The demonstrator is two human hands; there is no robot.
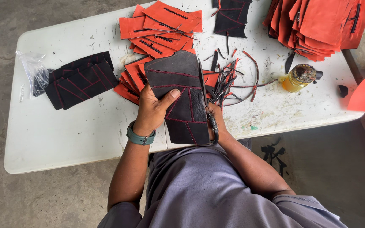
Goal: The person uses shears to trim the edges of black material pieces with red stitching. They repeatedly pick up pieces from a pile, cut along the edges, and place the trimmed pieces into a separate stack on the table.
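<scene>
**Black stitched panel held over a white table**

Head view: the left hand [152,110] grips a black leather panel [181,95] with red stitching, thumb pressed across its face, a green watch [139,137] on the wrist. The panel stands upright above the near edge of the white table [64,135]. The right hand [216,120] is mostly hidden behind the panel's right edge — it holds black-handled scissors [213,128], fingers closed through the loops.

Just beyond the panel lie thin black and red trimmings [229,78]. A stack of similar black panels [81,80] sits to the left, beside a clear plastic bag [32,69]. Orange pieces [161,29] are piled further back — more at the far right [317,25]. A small yellow jar [298,78] stands on the right.
</scene>
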